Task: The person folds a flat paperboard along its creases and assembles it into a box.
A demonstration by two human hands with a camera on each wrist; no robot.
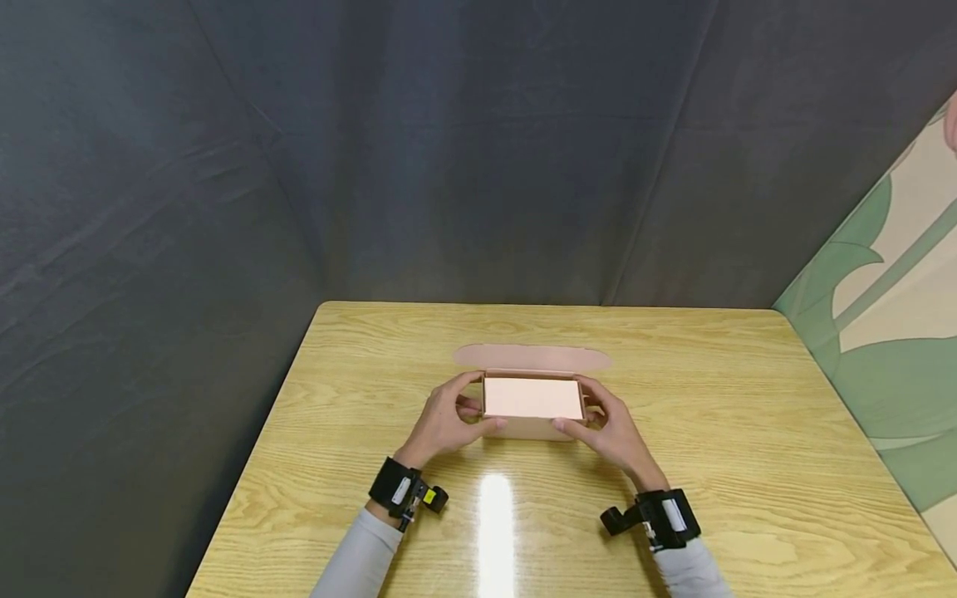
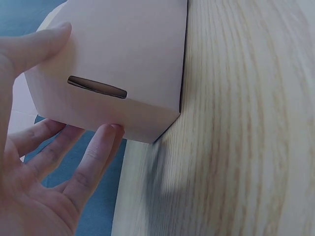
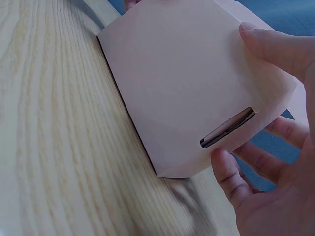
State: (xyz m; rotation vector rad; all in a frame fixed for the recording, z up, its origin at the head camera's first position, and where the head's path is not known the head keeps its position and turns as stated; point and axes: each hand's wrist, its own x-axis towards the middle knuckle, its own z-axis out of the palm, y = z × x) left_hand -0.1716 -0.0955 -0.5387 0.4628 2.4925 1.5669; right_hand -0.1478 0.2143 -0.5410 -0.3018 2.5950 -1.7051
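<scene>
A small pale pink cardboard box [image 1: 528,428] stands on the table, its lid flap [image 1: 532,357] raised at the far side. Inside the rim lies a flat, pale panel [image 1: 532,398]; whether it is a flap or a separate item cannot be told. My left hand [image 1: 444,421] grips the left end, thumb on the near wall and fingers around the side. At the right end my right hand [image 1: 615,427] holds it the same way. Both wrist views show the near wall, with a narrow slot [image 2: 97,87] by the left hand and another slot [image 3: 228,128] by the right.
The wood-grain table [image 1: 299,498] reaches well out to both sides of the box. Behind it and to its left hangs a dark cloth [image 1: 478,166]. A leaf-patterned surface [image 1: 897,332] borders the right edge. Light glares off the tabletop near the front.
</scene>
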